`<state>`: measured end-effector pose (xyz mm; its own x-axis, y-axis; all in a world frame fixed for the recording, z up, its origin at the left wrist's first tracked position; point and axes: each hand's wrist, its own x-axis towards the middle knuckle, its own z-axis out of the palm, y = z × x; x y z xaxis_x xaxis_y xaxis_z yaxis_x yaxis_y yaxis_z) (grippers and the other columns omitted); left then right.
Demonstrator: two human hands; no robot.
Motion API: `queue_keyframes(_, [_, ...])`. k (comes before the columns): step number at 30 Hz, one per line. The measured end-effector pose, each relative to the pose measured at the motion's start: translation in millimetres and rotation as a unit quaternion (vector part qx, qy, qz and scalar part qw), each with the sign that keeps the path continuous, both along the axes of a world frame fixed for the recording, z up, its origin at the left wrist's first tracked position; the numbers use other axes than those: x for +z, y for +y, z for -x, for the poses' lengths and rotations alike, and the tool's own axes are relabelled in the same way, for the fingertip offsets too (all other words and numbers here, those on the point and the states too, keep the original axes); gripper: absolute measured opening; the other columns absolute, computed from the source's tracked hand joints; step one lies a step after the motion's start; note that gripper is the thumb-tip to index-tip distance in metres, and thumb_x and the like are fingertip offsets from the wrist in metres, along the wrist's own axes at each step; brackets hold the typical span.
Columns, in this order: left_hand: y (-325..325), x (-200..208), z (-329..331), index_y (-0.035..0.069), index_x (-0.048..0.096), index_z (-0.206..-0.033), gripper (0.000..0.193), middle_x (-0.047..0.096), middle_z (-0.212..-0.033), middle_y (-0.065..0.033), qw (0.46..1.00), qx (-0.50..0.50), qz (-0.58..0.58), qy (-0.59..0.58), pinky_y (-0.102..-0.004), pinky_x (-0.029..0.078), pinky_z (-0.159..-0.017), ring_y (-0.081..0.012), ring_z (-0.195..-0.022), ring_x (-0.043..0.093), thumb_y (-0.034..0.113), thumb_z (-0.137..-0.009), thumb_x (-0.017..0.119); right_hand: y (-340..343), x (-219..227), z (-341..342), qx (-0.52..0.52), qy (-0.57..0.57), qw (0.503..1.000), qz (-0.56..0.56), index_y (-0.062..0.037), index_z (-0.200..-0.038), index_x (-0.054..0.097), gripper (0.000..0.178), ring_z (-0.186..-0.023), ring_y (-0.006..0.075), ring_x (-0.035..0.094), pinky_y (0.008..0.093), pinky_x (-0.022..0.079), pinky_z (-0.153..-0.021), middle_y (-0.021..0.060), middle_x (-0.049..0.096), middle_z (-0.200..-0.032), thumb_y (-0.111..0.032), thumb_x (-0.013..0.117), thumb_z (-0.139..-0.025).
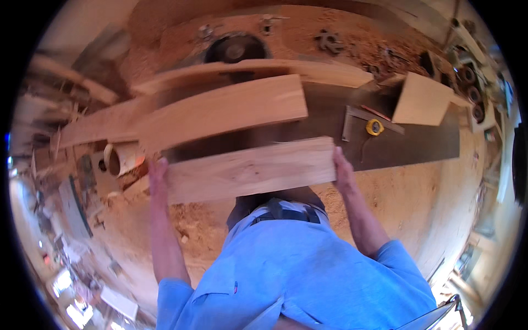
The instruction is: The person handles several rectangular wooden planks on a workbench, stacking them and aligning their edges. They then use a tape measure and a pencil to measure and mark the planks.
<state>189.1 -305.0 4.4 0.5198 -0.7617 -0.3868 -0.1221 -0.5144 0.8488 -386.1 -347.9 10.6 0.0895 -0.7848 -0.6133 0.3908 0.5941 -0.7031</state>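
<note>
A pale wooden board (250, 170) spans the space in front of my waist, its broad grained face turned up. My left hand (158, 175) grips its left end, and my right hand (344, 168) is closed around the right end. Just beyond it, a second wooden board (231, 107) lies on the dark machine table (418, 146). To the right of that board are a metal square (347, 125), a yellow tape measure (374, 127) and a reddish pencil (375, 113).
A long board (324, 72) stands along the back, before a dark round disc (235, 49) amid sawdust. Another wood piece (422, 99) sits at the right end. At left are a white tube (116, 159) and offcuts. Sawdust covers the floor (201, 228).
</note>
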Motion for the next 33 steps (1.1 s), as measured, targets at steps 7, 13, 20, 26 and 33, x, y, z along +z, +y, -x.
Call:
queue_keyframes(7, [-5, 57, 82, -0.001, 0.017, -0.159, 0.091, 0.039, -0.155, -0.0218, 0.997, 0.068, -0.030, 0.025, -0.0385, 0.027, -0.119, -0.0278, -0.142, 0.040, 0.036, -0.093, 0.067, -79, -12, 64, 0.092, 0.115, 0.988, 0.055, 0.0011, -0.144, 0.050, 0.055, -0.126, 0.0240, 0.057, 0.0375, 0.043, -0.107, 0.0159, 0.060, -0.137, -0.038, 0.046, -0.106])
queue_keyframes(13, [7, 10, 36, 0.004, 0.030, -0.156, 0.074, 0.058, -0.131, -0.0089, 0.953, 0.211, 0.064, 0.208, -0.0370, 0.040, -0.106, -0.0213, -0.118, 0.055, 0.032, -0.096, 0.064, -174, 12, 13, 0.154, 0.115, 0.977, 0.087, 0.0004, -0.135, 0.058, 0.049, -0.112, 0.0214, 0.064, 0.0329, 0.049, -0.092, 0.0127, 0.067, -0.125, -0.037, 0.049, -0.105])
queue_keyframes(20, [-35, 25, -5, 0.010, 0.054, -0.140, 0.048, 0.063, -0.121, 0.0013, 0.945, 0.215, 0.153, 0.194, -0.0301, 0.042, -0.093, -0.0149, -0.109, 0.057, 0.030, -0.097, 0.063, -241, -41, -15, 0.137, 0.140, 0.980, -0.016, -0.0029, -0.123, 0.062, 0.041, -0.095, 0.0221, 0.070, 0.0345, 0.055, -0.083, 0.0122, 0.071, -0.111, -0.037, 0.049, -0.104])
queue_keyframes(26, [-54, 10, -30, 0.004, 0.068, -0.121, 0.037, 0.068, -0.089, 0.0003, 0.991, 0.108, 0.076, 0.007, -0.0325, 0.045, -0.072, -0.0108, -0.081, 0.061, 0.027, -0.092, 0.064, -241, -48, -62, 0.060, 0.241, 0.969, 0.012, -0.0029, -0.129, 0.061, 0.049, -0.099, 0.0236, 0.071, 0.0379, 0.058, -0.085, 0.0119, 0.071, -0.112, -0.041, 0.046, -0.102])
queue_keyframes(33, [-49, 32, -30, 0.002, 0.069, -0.117, 0.044, 0.073, -0.093, -0.0124, 0.993, 0.072, 0.078, -0.041, -0.0340, 0.050, -0.080, -0.0213, -0.086, 0.068, 0.022, -0.078, 0.066, -207, 0, -89, 0.018, 0.261, 0.965, 0.027, -0.0042, -0.137, 0.056, 0.057, -0.103, 0.0254, 0.070, 0.0394, 0.058, -0.089, 0.0127, 0.068, -0.123, -0.047, 0.042, -0.102])
